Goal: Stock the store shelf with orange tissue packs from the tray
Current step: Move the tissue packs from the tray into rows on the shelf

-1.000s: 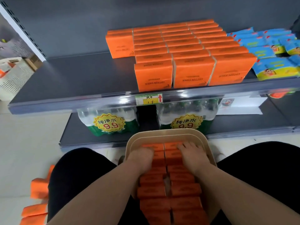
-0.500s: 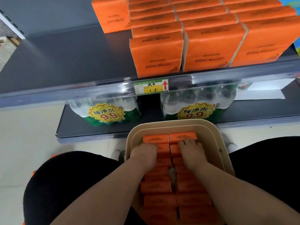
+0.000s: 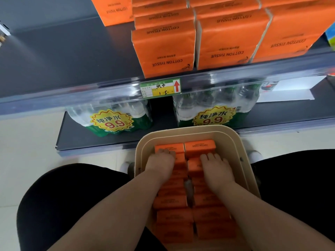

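Orange packs: two rows fill the tray (image 3: 233, 142), the landmark here; more of the same stand in rows on the shelf (image 3: 54, 57) above and beyond the tray
Shelf: its bare grey stretch lies up and to the left of the tray, the likely place for new stock
Water bottles (image 3: 110, 116): two wrapped bundles on the lower shelf, just beyond the tray's far rim
Tray: beige, between the person's knees, far rim close to the lower shelf edge
Risk, tight rows: packs sit pressed against each other, so lifting one may drag a neighbour up and let it fall outside the tray
Risk, two lifts at once: each hand has only a top hold on a slick wrapper, and a pack could slip on the way up past the shelf lip
Risk, lip: the upper shelf overhangs the tray's far end, so a straight upward lift may knock knuckles or a pack against it
Left hand (image 3: 161, 163): palm down on the left row near the tray's far end, fingers curled over a pack's far edge; whether it truly grips, I cannot tell
Right hand (image 3: 215, 169): palm down on the right row, fingers spread flat, resting and not closed on anything
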A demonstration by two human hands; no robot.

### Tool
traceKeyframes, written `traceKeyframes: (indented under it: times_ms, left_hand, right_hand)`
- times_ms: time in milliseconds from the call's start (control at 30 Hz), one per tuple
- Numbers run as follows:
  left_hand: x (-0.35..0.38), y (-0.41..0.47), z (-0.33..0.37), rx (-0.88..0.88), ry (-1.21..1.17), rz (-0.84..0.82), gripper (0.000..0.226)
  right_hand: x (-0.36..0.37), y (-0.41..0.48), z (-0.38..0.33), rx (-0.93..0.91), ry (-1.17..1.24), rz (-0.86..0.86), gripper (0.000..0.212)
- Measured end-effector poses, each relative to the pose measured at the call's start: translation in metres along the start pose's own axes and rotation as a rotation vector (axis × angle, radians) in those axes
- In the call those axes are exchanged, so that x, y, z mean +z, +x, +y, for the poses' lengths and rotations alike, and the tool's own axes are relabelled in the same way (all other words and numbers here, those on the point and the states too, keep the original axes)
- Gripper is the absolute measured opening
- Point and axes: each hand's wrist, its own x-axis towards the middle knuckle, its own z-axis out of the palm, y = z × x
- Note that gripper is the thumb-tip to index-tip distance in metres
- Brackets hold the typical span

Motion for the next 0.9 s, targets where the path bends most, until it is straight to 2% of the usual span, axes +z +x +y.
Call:
traceKeyframes:
  times_ms: [267,433,600,733,900]
  left_hand:
    - [0.016,0.007,0.007,-0.002,0.145,0.020,0.036]
    - [0.019,0.012,0.004,-0.008,0.241,0.004,0.032]
    - [0.019,0.010,0.006,-0.015,0.118,-0.113,0.035]
    - [0.013,0.003,0.008,-0.030,0.026,-0.071,0.042]
    - [-0.005,-0.013,-0.001,-0.059,0.025,-0.005,0.046]
  right_hand:
    - [0.008,-0.013,0.019,0.050,0.030,-0.066,0.033]
    - [0.008,-0.010,0.011,0.008,0.063,-0.074,0.032]
    - [0.003,-0.006,0.005,-0.024,0.065,-0.062,0.032]
    - [-0.004,-0.009,0.006,0.004,0.025,-0.055,0.030]
    - [-0.022,-0.015,-0.003,-0.019,-0.001,0.041,0.034]
